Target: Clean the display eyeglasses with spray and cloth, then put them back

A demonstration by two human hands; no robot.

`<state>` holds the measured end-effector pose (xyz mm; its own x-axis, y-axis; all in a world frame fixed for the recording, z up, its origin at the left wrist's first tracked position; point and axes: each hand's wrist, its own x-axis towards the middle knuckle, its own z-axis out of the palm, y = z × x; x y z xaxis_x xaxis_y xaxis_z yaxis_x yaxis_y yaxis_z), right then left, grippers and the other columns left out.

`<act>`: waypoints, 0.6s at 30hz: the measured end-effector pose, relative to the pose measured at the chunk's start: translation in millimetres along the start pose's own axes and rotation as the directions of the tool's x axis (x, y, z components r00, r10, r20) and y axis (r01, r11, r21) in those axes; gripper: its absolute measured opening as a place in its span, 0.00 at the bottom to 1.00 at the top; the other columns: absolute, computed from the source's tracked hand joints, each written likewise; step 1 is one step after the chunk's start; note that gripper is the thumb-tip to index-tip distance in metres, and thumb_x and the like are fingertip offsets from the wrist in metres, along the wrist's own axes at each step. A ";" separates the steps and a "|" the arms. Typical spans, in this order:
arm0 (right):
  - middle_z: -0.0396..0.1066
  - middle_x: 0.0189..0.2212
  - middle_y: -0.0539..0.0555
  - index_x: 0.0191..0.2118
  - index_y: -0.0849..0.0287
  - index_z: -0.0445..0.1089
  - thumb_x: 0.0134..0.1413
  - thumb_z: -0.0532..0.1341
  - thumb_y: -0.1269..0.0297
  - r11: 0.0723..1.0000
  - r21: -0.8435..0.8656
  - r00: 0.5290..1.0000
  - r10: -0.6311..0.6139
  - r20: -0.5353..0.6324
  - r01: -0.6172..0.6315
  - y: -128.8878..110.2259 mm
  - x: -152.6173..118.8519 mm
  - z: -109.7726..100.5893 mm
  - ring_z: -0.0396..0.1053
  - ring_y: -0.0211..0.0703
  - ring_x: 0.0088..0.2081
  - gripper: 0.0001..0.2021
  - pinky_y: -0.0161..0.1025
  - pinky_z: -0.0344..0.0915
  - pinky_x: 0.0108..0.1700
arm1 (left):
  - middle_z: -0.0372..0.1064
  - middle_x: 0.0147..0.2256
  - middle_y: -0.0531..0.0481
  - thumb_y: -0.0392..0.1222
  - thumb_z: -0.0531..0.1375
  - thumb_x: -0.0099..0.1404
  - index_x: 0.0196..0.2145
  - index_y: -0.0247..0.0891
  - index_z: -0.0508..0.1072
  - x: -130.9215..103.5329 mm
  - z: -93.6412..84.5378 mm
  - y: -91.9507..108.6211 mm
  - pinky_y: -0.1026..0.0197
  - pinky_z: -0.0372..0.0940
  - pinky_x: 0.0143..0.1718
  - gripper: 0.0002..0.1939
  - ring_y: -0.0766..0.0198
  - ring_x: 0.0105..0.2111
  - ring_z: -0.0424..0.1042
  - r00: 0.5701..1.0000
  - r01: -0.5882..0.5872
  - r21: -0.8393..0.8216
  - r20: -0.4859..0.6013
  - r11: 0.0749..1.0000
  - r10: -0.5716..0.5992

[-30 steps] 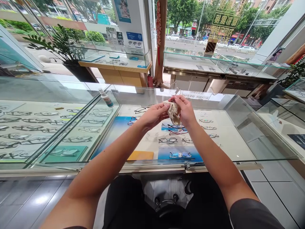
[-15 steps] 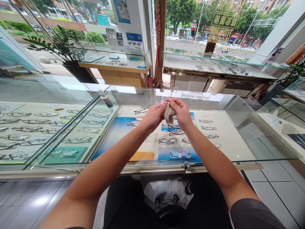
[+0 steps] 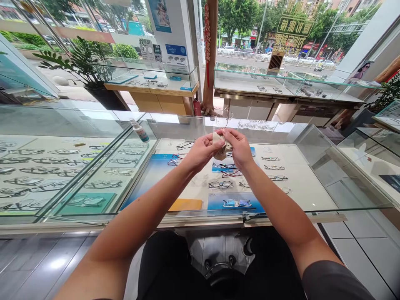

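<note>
Both my hands meet above the glass counter, around a pair of thin-rimmed eyeglasses [image 3: 223,120] whose temples point away from me. My left hand [image 3: 203,151] is closed, pinching a beige cloth [image 3: 220,156] that is folded over the lens area. Close against it, my right hand [image 3: 240,148] is closed too, with thumb and fingers at the frame and the cloth's right edge. Fingers and cloth hide most of the lenses. A white spray bottle [image 3: 139,131] with a blue label stands on the glass to the left of my hands.
Under the glass of the display counter [image 3: 306,179] lie rows of eyeglasses, blue cards and an orange case [image 3: 185,204]. Further glass showcases [image 3: 250,83] line the window, with a potted plant [image 3: 90,79] at the left. A round-based stool or chair part shows below, between my legs.
My left thumb and fingers have shifted over the cloth, which is now bunched higher and hangs down less. The eyeglasses stay between both hands at about the same place.
</note>
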<state>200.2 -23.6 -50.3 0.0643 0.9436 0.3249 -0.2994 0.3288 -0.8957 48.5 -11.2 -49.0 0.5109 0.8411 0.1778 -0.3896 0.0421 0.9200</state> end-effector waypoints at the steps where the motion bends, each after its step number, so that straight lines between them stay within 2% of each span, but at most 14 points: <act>1: 0.85 0.41 0.51 0.34 0.49 0.85 0.54 0.76 0.43 1.000 0.014 1.000 0.001 -0.001 -0.001 0.1 0.2 0.0 0.77 0.47 0.46 0.15 0.47 0.73 0.56 | 0.78 0.35 0.49 0.51 0.83 0.55 0.49 0.34 0.83 -0.1 -0.3 0.3 0.62 0.70 0.39 0.30 0.65 0.34 0.75 1.000 -0.002 0.001 0.014 1.000 0.002; 4: 0.85 0.43 0.52 0.33 0.50 0.84 0.54 0.76 0.44 0.999 0.046 1.000 0.019 -0.017 -0.018 1.1 1.5 -0.7 0.78 0.47 0.47 0.15 0.47 0.73 0.57 | 0.79 0.38 0.49 0.48 0.82 0.55 0.54 0.35 0.81 0.6 -1.4 -1.0 0.61 0.71 0.42 0.32 0.64 0.36 0.77 0.999 -0.007 0.003 0.049 1.000 0.006; 9: 0.85 0.45 0.53 0.35 0.52 0.83 0.48 0.78 0.45 0.990 0.106 0.992 0.104 -0.070 -0.096 1.9 4.4 -2.8 0.77 0.45 0.45 0.17 0.44 0.74 0.51 | 0.79 0.39 0.47 0.51 0.82 0.55 0.52 0.35 0.81 4.7 -4.6 -8.5 0.61 0.70 0.41 0.32 0.63 0.37 0.76 0.996 -0.035 0.048 0.081 0.998 0.031; 13: 0.84 0.42 0.52 0.35 0.53 0.84 0.45 0.80 0.44 0.979 0.161 0.989 0.139 -0.059 -0.127 1.5 3.7 -2.1 0.75 0.42 0.40 0.19 0.40 0.73 0.44 | 0.77 0.37 0.49 0.56 0.81 0.56 0.48 0.35 0.80 5.9 -4.5 -11.4 0.63 0.66 0.36 0.31 0.65 0.34 0.72 0.996 -0.078 0.131 0.041 0.988 0.073; 18: 0.82 0.37 0.50 0.38 0.51 0.85 0.49 0.78 0.42 0.986 0.116 0.992 0.122 -0.030 -0.118 4.4 0.4 2.4 0.75 0.42 0.40 0.19 0.40 0.72 0.42 | 0.74 0.33 0.53 0.65 0.77 0.60 0.50 0.36 0.78 6.4 -1.6 -12.1 0.64 0.62 0.31 0.33 0.68 0.29 0.67 0.989 -0.128 0.202 -0.048 0.971 0.140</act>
<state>196.6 -21.8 -53.4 0.0557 0.9774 0.2039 -0.4131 0.2084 -0.8865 55.3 -5.4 -59.5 0.4139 0.8636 0.2880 -0.2889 -0.1754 0.9411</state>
